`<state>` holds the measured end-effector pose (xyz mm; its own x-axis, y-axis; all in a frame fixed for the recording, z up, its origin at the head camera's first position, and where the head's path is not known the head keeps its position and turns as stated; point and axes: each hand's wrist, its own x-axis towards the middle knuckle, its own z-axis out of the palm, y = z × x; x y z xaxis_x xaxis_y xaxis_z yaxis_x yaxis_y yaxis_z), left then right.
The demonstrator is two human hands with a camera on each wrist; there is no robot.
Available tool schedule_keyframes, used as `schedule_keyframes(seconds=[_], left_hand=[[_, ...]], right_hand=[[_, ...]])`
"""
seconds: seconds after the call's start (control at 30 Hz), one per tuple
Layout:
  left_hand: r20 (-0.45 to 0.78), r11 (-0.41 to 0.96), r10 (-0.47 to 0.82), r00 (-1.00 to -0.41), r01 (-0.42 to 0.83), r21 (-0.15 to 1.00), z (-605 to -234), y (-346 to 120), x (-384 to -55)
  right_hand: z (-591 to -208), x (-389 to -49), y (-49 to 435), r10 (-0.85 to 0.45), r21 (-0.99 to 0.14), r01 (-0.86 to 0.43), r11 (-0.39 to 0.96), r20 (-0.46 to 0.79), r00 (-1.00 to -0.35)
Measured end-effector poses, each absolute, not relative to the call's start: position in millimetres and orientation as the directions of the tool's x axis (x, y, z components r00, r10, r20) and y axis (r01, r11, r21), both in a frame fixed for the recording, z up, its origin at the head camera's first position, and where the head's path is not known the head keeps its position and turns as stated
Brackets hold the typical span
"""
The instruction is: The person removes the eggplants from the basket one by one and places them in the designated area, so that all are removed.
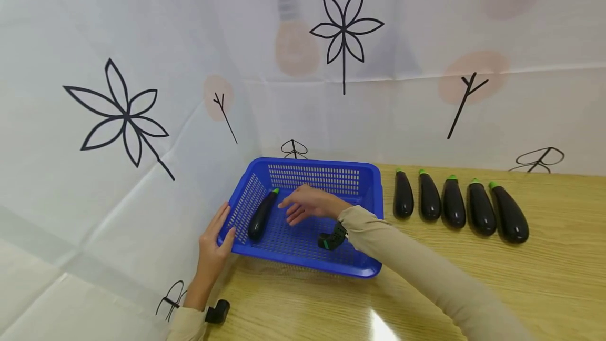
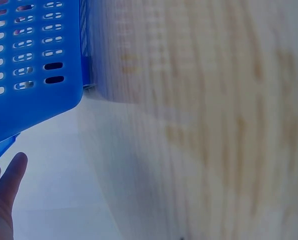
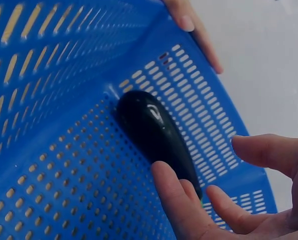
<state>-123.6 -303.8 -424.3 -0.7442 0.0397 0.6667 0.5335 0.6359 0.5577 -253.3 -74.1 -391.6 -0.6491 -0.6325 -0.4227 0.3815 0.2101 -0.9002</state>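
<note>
A dark eggplant (image 1: 263, 216) with a green stem end lies along the left side inside a blue perforated basket (image 1: 303, 266). Over the basket floor hovers my right hand (image 1: 310, 204), just right of that eggplant, its fingers spread and nothing held. The right wrist view shows the eggplant (image 3: 156, 135) beyond the fingers, with a gap between thumb and fingers. My left hand (image 1: 214, 246) rests on the basket's left rim at the front corner, fingers fairly straight. Only a few fingers of the left hand (image 2: 6, 187) show in the left wrist view, beside the basket (image 2: 34, 95).
Several more eggplants (image 1: 453, 201) stand in a row on the wooden table (image 1: 558, 278), to the right of the basket. A white patterned cloth (image 1: 407, 120) hangs behind the table and along its left side.
</note>
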Motion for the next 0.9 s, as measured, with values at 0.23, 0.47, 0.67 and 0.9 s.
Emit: schedule_keyframes(seconds=[0.23,0.47,0.67,0.9], left_hand=[[0.685,0.641,0.045,-0.727,0.547,0.539,-423.3,-303.2,-124.0],[0.685,0.645,0.046,-0.727,0.545,0.536,-422.5,-303.0,-123.6],[0.680,0.649,0.045,-0.732,0.539,0.537,-422.6,-303.9,-123.9],[0.669,0.644,0.048,-0.742,0.535,0.547,-422.8,-303.9,-123.9]], right_hand=[[-400.8,-256.1,-83.8,-0.615,-0.887,0.419,0.196,-0.444,-0.652],[-411.3,-259.7,-97.8,-0.601,-0.880,0.435,0.192,-0.456,-0.657],[-419.7,-259.8,-114.5,-0.590,-0.872,0.454,0.183,-0.467,-0.659],[-426.2,-255.6,-130.4,-0.558,-0.874,0.453,0.178,-0.469,-0.685]])
